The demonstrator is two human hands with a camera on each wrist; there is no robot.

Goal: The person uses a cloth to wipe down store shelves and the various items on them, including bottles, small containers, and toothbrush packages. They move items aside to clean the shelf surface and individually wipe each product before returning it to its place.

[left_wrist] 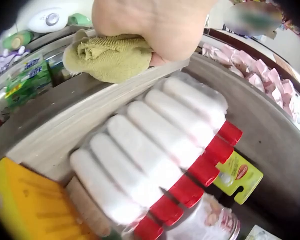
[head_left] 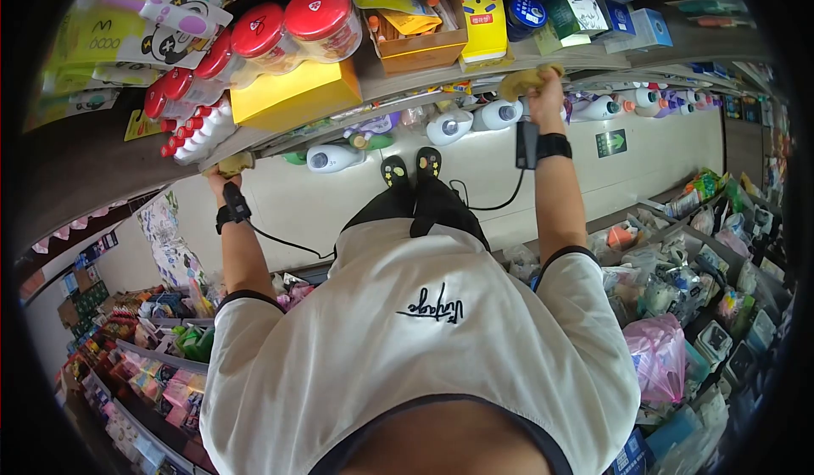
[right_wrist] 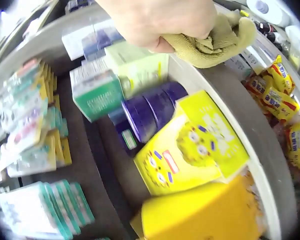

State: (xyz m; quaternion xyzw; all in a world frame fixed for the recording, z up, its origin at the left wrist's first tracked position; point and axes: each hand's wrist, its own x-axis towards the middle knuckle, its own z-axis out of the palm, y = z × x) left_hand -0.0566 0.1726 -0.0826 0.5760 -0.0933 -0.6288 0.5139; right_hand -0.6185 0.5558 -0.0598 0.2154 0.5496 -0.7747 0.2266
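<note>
My left hand (head_left: 218, 183) grips an olive-yellow cloth (left_wrist: 110, 57) at the front edge of the shelf. In the left wrist view, the cloth is bunched against the shelf's edge strip (left_wrist: 55, 125), above a wrapped pack of white bottles (left_wrist: 135, 145) with red caps. Farther right along the shelf, my right hand (head_left: 548, 106) holds a second olive-yellow cloth (right_wrist: 215, 45), crumpled over the shelf edge. Close by in the right wrist view stand a pale green box (right_wrist: 140, 67) and a yellow box with cartoon faces (right_wrist: 190, 150). Curled fingers partly hide both cloths.
Red-lidded jars (head_left: 322, 21) and a yellow box (head_left: 297, 93) line the shelf front. White bottles (head_left: 449, 125) and snack packets (right_wrist: 280, 100) sit on a lower level. Bins of packaged goods (head_left: 678, 280) stand behind the person; hanging packs (right_wrist: 30, 120) are deeper in the shelf.
</note>
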